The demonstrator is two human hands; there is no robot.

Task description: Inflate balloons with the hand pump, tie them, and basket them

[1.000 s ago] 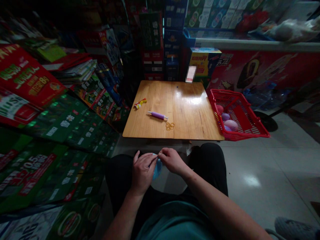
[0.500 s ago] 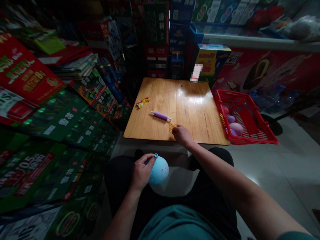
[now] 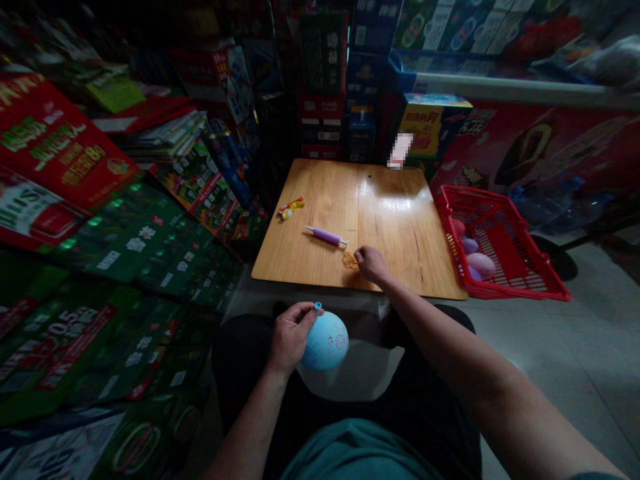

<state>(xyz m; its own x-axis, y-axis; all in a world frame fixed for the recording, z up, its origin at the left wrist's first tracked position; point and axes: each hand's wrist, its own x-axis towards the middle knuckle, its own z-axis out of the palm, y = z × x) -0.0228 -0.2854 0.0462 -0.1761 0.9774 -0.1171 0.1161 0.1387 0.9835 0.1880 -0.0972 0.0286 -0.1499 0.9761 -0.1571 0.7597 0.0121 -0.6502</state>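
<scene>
My left hand (image 3: 289, 335) pinches the neck of an inflated light-blue balloon (image 3: 326, 341) and holds it over my lap. My right hand (image 3: 371, 263) reaches onto the near edge of the low wooden table (image 3: 395, 220), fingers curled in a pinch at a small pile of yellow rubber bands (image 3: 349, 260). Whether a band is between the fingers I cannot make out. A purple hand pump (image 3: 327, 235) lies just left of that pile. Uninflated red and yellow balloons (image 3: 291, 207) lie near the table's left edge.
A red plastic basket (image 3: 505, 248) with pink and purple inflated balloons (image 3: 477, 264) stands on the floor right of the table. Stacked printed cartons (image 3: 125, 240) crowd the left side and the back. A red counter front (image 3: 540, 143) runs along the right rear.
My right hand left the balloon's neck and reached forward to the rubber bands on the table. My left hand kept the balloon, now seen round and full over my lap.
</scene>
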